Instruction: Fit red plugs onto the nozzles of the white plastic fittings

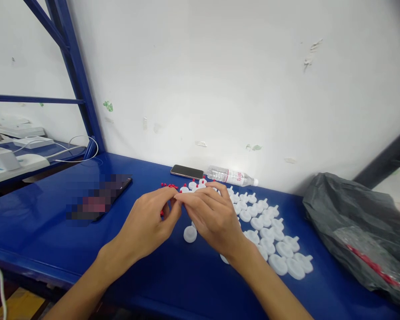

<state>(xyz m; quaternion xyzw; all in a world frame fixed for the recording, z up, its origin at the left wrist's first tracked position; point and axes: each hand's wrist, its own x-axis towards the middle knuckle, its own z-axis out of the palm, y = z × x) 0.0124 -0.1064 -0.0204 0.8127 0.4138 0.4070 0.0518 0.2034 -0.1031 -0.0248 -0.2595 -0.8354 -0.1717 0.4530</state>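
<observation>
My left hand (pixel 155 215) and my right hand (pixel 216 215) meet above the blue table, their fingertips pinched together. Whatever sits between the fingers is mostly hidden. A speck of red shows at the tips, too small to name. Just below the hands lies a white round plastic piece (pixel 190 234). Many similar white pieces (pixel 278 264) with short spouts spread beside and beyond my right hand. Some at the back, such as one white piece (pixel 192 184), carry red tips. Loose small red caps (pixel 169 186) lie behind my left fingers.
A dark phone (pixel 187 172) and a clear plastic bottle (pixel 231 176) lie along the wall. Another phone (pixel 115 198), partly blurred, rests at the left of the blue table (pixel 46 213). At the right is a dark grey plastic bag (pixel 353 213) with a clear packet (pixel 370 258) on it.
</observation>
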